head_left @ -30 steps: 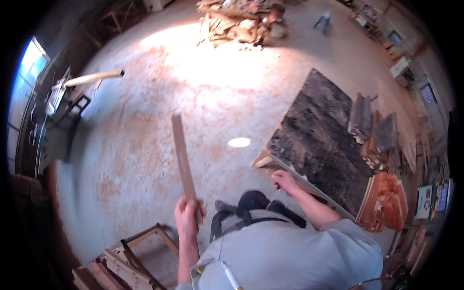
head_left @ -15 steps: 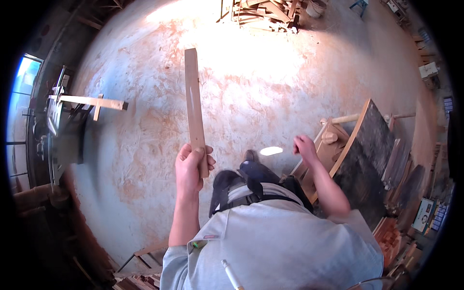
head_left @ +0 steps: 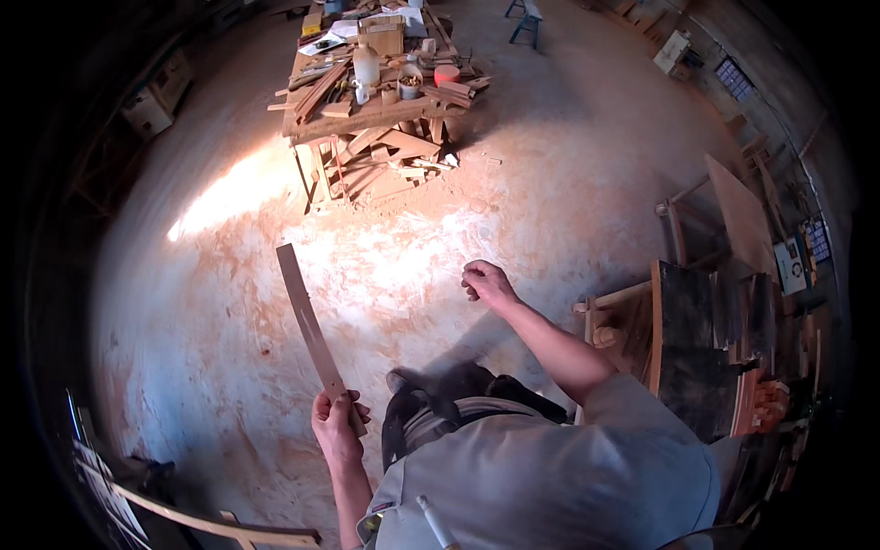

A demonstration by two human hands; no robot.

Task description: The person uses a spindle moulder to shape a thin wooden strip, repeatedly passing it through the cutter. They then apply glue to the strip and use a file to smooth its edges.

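My left hand [head_left: 335,423] grips the lower end of a long thin wooden slat [head_left: 310,324], which points up and to the left over the dusty floor. My right hand [head_left: 487,281] hangs free in front of me with its fingers loosely curled and nothing in it. My feet [head_left: 431,390] show below, between the two arms.
A cluttered wooden workbench [head_left: 367,115] with bottles, cans and offcuts stands ahead, with scrap wood piled under it. Dark boards and panels [head_left: 683,348] lean at my right. A bent wooden strip [head_left: 202,524] lies at the lower left. A small stool [head_left: 525,20] stands far back.
The view has swung round: the workbench now lies ahead and the dark boards have slid to my right. The slat stays in my left hand, tilted more to the left.
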